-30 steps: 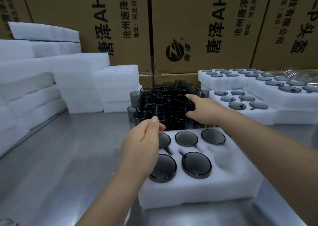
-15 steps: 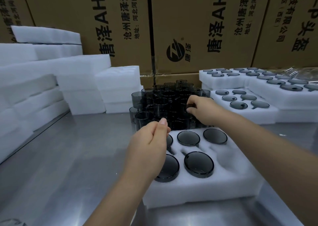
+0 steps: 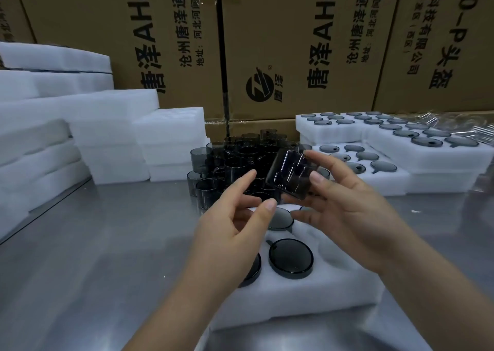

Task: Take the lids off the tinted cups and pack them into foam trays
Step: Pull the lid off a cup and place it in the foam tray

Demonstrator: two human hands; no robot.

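Just above the near tray [image 3: 334,291], a right hand [image 3: 347,211] holds one tinted cup [image 3: 291,174] tilted on its side, its grip clamped on the cup's walls. The left hand [image 3: 235,230] hangs just beside it, grip apart, fingers straight, holding nothing; whether its thumb touches the cup cannot be told. The step in hand looks to be taking off the lid, though glare hides whether this cup wears one. Next, by this reading, the left hand must pinch the lid's rim while the right steadies the cup, then seat the lid flat in a free pocket. Counted: two hands, one cup aloft, and three lids [image 3: 290,258] plainly showing in the near tray, with any others hidden under the hands. More cups [image 3: 235,160] stand packed on the steel surface [image 3: 93,243] behind the tray, too dense to count. At right, three filled trays [image 3: 395,179] sit stacked; at left are piles of bare foam [image 3: 80,115]; behind stand cardboard boxes [image 3: 294,43].
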